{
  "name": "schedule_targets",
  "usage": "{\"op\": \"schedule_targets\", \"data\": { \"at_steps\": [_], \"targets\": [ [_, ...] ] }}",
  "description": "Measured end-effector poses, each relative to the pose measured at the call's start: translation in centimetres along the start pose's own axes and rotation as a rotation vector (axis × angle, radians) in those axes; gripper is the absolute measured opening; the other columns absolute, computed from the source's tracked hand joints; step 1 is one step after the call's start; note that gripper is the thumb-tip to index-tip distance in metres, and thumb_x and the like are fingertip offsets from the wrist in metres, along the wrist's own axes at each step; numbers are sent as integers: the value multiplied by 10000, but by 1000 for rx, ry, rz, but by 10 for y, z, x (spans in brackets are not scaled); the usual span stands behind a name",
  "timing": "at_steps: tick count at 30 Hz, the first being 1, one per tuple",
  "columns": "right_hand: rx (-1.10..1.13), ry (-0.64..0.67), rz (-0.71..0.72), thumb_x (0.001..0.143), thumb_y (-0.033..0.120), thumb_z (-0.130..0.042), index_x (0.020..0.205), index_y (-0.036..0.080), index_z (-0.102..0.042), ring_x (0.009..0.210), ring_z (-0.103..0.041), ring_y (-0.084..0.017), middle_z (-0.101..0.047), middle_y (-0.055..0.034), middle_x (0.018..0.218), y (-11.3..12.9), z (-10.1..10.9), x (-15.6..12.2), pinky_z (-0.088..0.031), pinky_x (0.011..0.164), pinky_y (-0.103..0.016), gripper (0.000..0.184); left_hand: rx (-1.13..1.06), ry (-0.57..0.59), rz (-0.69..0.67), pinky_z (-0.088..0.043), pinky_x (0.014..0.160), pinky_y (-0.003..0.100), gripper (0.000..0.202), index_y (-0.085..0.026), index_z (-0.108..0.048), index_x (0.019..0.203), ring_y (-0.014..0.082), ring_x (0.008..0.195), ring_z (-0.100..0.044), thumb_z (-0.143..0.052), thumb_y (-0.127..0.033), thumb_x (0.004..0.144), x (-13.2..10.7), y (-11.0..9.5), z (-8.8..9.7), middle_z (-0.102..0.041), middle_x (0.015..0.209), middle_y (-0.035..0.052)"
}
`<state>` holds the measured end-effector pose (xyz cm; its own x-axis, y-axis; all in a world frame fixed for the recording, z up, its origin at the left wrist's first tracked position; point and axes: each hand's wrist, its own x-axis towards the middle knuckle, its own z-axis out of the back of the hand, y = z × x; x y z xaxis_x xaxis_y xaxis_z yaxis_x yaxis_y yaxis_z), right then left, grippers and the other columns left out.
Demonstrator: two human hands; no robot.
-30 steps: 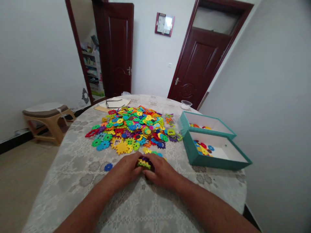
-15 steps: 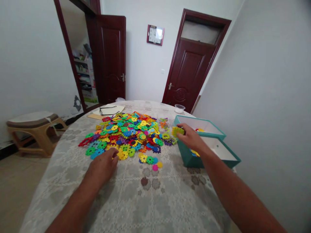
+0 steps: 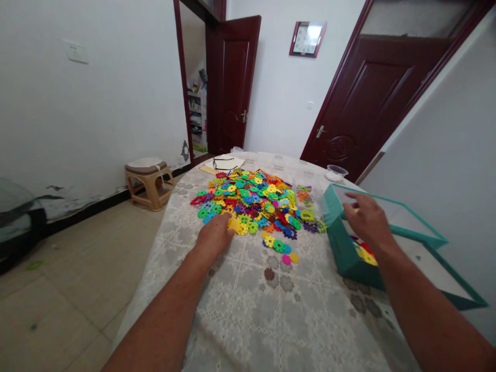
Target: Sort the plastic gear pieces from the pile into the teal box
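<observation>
A heap of colourful plastic interlocking discs (image 3: pixel 256 201) lies on the round table with its lace-patterned cloth (image 3: pixel 279 315). My left hand (image 3: pixel 213 237) rests palm down at the heap's near edge, fingertips on a yellow disc (image 3: pixel 234 225). My right hand (image 3: pixel 366 219) hovers over the near corner of a teal box (image 3: pixel 337 243), fingers loosely apart and nothing clearly in them. Several discs (image 3: pixel 362 253) lie inside the box below that hand. A few loose discs (image 3: pixel 279 247) sit between my hands.
A second teal box half (image 3: pixel 411 227) adjoins the first on the right. A clear cup (image 3: pixel 336 171) and glasses on paper (image 3: pixel 225 163) sit at the table's far side. A small stool (image 3: pixel 149 178) stands by the left wall. Dark doors are behind.
The joined discs both hands held a second ago went right with my right hand to the box and are gone from it. My left hand moved to the heap's edge. The view swung left.
</observation>
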<state>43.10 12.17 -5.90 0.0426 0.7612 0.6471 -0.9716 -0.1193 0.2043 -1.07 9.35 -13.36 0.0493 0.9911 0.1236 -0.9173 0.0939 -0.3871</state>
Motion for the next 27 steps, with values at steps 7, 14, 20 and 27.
{"op": "schedule_targets", "data": {
  "at_steps": [7,14,20,27],
  "targets": [
    [462,273,254,940,272,-566,1242,193,-653,1014,-670,-266,-684,-144,1219,117,-46,-84,-541,960,-463,325,97,71,-69,-495,958,400,453,-217,-619,1321,318,1185,-614,-655,-363,894,-2,-8,-1,-597,1328,153],
    [549,347,279,965,203,-541,1359,216,-590,1234,-616,-271,-629,-137,1360,141,-70,-119,-513,1071,-482,397,38,167,-323,-483,969,395,389,-222,-628,1237,300,1152,-618,-676,-384,886,-12,-13,-3,-657,1242,127],
    [624,453,441,966,243,-595,1421,236,-556,1341,-555,-289,-601,-145,1426,150,-61,-132,-459,1146,-507,456,-116,268,-432,-486,890,329,293,-229,-649,1168,239,1046,-642,-609,-410,941,-29,-38,-6,-696,1135,81],
    [586,528,360,1034,251,-471,1048,221,-671,927,-650,-230,-698,-77,985,159,-61,-130,-526,830,-361,202,-288,262,-450,-495,828,288,204,-229,-697,1029,189,923,-660,-541,-357,994,-25,-41,2,-738,994,27]
  ]
}}
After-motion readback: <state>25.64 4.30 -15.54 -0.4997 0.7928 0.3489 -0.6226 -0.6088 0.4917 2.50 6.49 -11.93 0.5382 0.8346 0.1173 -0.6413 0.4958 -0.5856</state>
